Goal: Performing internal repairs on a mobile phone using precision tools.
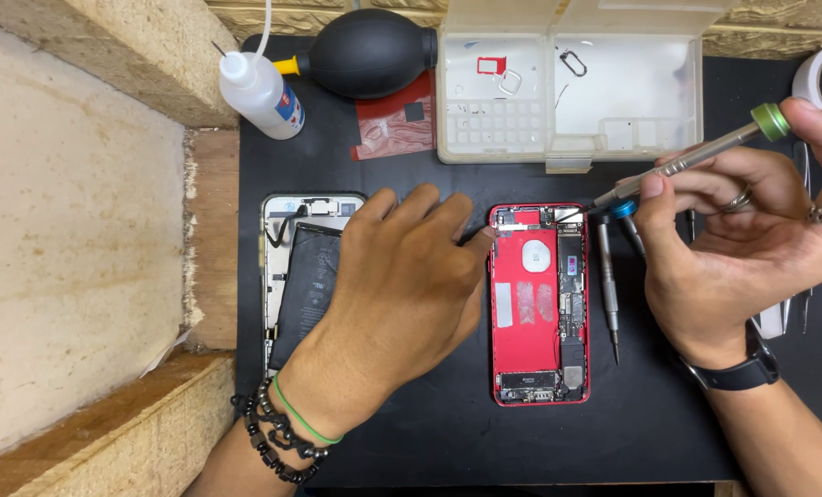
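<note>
1. Red phone housing [539, 304], opened and face up, lies on the black mat [448, 423] between the two hands.
2. Right hand [733, 267] pinches a screwdriver with a green cap [682, 162]; its tip rests at the housing's top right corner.
3. Left hand [406, 276] lies flat, fingers spread, fingertips touching the housing's left edge.
4. Under the left hand: a second opened phone with a black battery [305, 276].
5. Two spare screwdrivers [610, 285] lie just right of the housing.
6. Behind: white parts tray [567, 83], black rubber air blower [369, 53], white squeeze bottle [262, 95].
</note>
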